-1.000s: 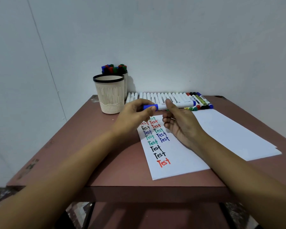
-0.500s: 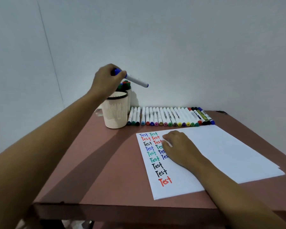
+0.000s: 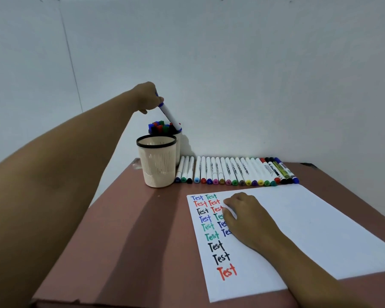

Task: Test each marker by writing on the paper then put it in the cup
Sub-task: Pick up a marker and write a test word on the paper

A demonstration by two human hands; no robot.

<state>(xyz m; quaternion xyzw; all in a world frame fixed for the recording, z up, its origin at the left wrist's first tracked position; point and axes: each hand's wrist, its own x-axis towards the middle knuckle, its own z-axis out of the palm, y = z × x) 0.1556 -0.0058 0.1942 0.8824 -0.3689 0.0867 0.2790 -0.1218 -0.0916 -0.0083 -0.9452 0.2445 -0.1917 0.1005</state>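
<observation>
My left hand [image 3: 147, 97] is raised above the back cup [image 3: 178, 143], which holds several capped markers. It pinches the blue-capped end of a white blue marker [image 3: 169, 116] that slants down, its lower end at that cup's rim. A cream mesh cup [image 3: 157, 160] with a black rim stands in front of it. My right hand [image 3: 246, 215] rests on the white paper [image 3: 309, 230], fingers loosely curled and holding nothing, covering part of the second column of coloured "Test" words. A row of markers [image 3: 236, 171] lies along the table's back edge.
The brown table [image 3: 131, 252] stands against a white wall. Its front edge is near the bottom of the view. The paper's right corner reaches the table's right side.
My left hand took the blue marker from in front of me up and back to the rear cup and tilted it down into the rim. My right hand let go and settled on the paper.
</observation>
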